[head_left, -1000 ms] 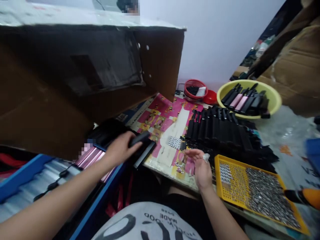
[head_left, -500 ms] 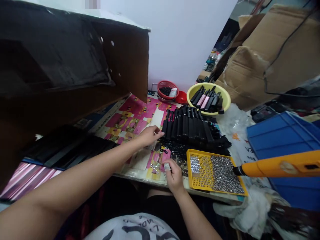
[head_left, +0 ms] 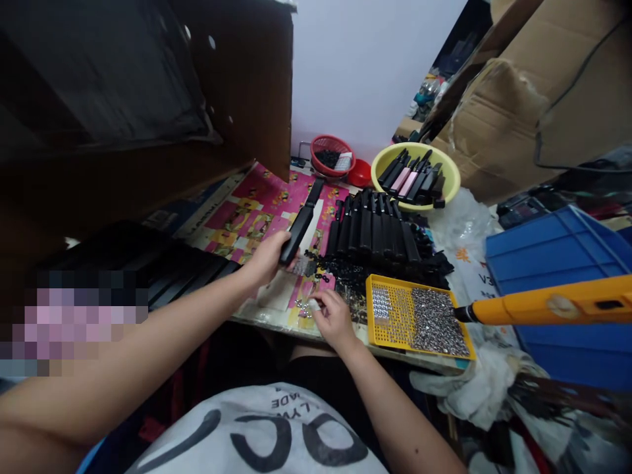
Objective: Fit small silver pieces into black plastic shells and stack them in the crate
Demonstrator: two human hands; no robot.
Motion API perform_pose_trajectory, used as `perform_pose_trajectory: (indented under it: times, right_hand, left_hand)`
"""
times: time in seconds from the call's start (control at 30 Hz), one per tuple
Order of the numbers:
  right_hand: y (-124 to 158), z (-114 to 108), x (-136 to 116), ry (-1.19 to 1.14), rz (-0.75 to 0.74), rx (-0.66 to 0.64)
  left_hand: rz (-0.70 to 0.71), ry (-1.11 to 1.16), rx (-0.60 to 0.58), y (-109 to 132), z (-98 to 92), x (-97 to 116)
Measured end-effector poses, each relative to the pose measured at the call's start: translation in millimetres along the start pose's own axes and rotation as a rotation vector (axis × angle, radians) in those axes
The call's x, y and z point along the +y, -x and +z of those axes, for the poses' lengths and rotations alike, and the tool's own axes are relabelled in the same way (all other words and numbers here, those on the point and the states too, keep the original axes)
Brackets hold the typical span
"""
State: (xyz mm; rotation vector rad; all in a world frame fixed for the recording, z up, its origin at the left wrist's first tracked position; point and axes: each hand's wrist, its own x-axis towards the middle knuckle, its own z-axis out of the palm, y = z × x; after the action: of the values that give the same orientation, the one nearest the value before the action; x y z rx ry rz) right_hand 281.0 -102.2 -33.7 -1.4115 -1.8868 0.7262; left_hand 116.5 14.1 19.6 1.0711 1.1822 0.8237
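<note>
My left hand (head_left: pixel 264 260) is closed round the near end of a long black bar (head_left: pixel 302 220), which points away over the pink printed mat (head_left: pixel 257 210). My right hand (head_left: pixel 332 317) rests at the table's front edge with its fingers pinched over small metal parts (head_left: pixel 302 306); a white tape wraps one fingertip. To the right of the held bar lies a row of several black bars (head_left: pixel 378 230), with loose small black pieces (head_left: pixel 340 271) in front of it.
A yellow perforated tray (head_left: pixel 395 332) of tiny metal parts sits right of my right hand. An orange-handled tool (head_left: pixel 548 306) points at it. Behind stand a yellow bowl (head_left: pixel 447 172) of bars, a red basket (head_left: pixel 332 148), a blue crate (head_left: pixel 557 257) and cardboard boxes (head_left: pixel 523 125).
My left hand left the stack at the far left, reached to the row of black bars and now holds one lifted over the mat. My right hand closed and settled on the small parts.
</note>
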Motion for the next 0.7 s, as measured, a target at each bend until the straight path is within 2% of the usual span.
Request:
perform_pose_trajectory:
  times: [0.1,0.2,0.3,0.4,0.5,0.57,0.7]
  right_hand:
    - [-14,5,-7,0.129,-0.069,-0.151]
    - [-29,11,-13,0.24,-0.051,-0.282]
    - [-36,16,-15,0.283,-0.018,-0.34]
    - [-35,18,-11,0.307,-0.049,-0.356]
    - [-32,16,-7,0.283,-0.077,-0.331]
    - [-32,12,-8,0.164,-0.039,-0.264]
    - [-40,5,-32,-0.404,0.178,0.029]
  left_hand:
    - [-0.059,0.1,-0.04,55,-21.2,-13]
    - [-0.189,0.231,-0.056,92,-34.0,-28]
    - [-0.308,0.36,-0.053,111,-35.9,-38]
    - [-0.29,0.384,-0.036,119,-33.3,-44]
    - [-0.247,0.342,-0.049,123,-30.5,-47]
    - [-0.216,0.293,-0.057,125,-27.9,-49]
    - [-0.139,0.203,-0.07,128,-19.4,-49]
